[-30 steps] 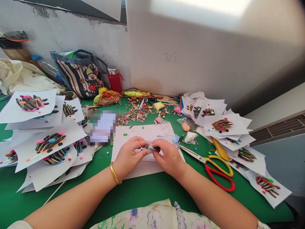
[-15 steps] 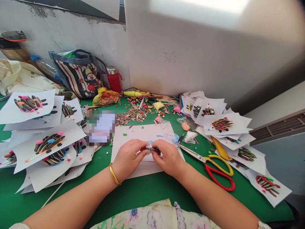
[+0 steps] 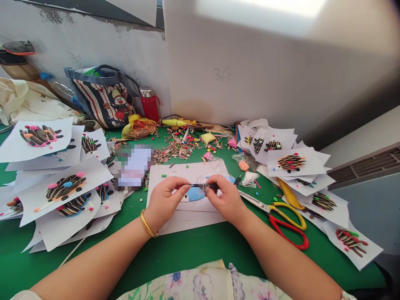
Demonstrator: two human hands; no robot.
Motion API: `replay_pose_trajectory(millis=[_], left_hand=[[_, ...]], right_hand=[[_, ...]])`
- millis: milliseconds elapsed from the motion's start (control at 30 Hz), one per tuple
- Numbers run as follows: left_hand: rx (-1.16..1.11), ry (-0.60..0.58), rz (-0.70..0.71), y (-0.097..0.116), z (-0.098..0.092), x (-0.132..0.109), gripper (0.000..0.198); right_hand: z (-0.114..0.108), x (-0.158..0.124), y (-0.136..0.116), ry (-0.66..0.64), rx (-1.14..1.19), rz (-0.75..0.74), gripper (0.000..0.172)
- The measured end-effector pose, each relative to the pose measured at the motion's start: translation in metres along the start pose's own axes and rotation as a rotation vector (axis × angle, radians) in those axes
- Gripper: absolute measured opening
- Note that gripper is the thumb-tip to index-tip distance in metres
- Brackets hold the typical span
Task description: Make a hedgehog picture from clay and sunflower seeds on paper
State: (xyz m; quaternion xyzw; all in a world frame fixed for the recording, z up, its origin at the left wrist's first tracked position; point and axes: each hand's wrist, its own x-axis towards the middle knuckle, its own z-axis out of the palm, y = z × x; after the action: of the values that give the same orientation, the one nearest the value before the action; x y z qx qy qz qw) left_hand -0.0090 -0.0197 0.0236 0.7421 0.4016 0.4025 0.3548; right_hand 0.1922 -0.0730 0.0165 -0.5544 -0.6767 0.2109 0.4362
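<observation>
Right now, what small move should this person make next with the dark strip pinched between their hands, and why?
Probably lower the dark strip onto the blue clay shape on the white paper. The left hand and right hand pinch it just above that shape, and nearby sheets show dark sunflower seeds set on coloured clay.

Handwritten on the white panel (image 3: 222, 74): thin grey "363", middle digit uncertain. Faint print on the cream cloth bag (image 3: 39, 101) is too small to read.
</observation>
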Motion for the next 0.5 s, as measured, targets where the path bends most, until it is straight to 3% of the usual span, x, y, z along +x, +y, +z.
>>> replay_pose_trajectory(millis=[100,400,500], left_hand=[[-0.069,0.0,-0.041,-0.003,0.001,0.001,0.016],[0.051,-0.085,0.153,-0.001,0.002,-0.003,0.006],[0.075,-0.035,0.14,-0.002,-0.001,-0.001,0.009]], right_hand=[[0.001,0.0,0.001,-0.021,0.041,0.036,0.01],[0.013,-0.003,-0.008,-0.097,0.042,-0.005,0.008],[0.008,0.001,-0.001,-0.064,0.004,-0.006,0.008]])
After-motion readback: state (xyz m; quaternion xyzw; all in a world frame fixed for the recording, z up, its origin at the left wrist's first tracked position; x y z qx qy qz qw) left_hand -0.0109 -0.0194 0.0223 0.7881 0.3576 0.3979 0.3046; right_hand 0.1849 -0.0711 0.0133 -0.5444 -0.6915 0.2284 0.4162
